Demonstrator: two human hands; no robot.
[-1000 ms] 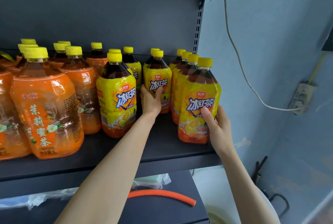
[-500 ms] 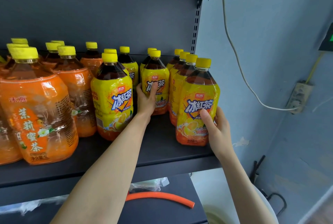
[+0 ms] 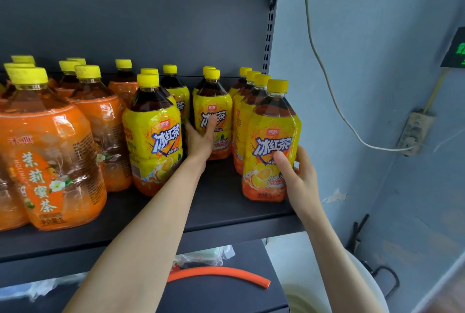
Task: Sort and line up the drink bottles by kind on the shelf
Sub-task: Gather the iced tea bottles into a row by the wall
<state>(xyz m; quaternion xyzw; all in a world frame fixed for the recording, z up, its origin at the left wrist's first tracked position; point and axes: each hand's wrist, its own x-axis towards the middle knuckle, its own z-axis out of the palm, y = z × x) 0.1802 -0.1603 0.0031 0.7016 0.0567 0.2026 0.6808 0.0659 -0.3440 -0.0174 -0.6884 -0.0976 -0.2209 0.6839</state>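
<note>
The right hand (image 3: 299, 174) grips the front bottle (image 3: 271, 136), thumb across the label and fingers curled round its right side. This bottle stands upright near the front edge of the shelf (image 3: 221, 204), at its right end, with three more yellow bottles (image 3: 249, 106) in file just behind it. The left hand (image 3: 201, 140) holds the middle bottle (image 3: 214, 111), which stands further back. Its thumb lies up over the label and its fingers reach round the left side. The left bottle (image 3: 153, 136), also yellow, heads its own file. Beyond it the orange bottles (image 3: 50, 156) fill the shelf's left part. An orange hose (image 3: 219, 275) lies on the lower shelf (image 3: 214, 296). A white cable (image 3: 324, 73) runs down the wall to a socket (image 3: 415, 134).
</note>
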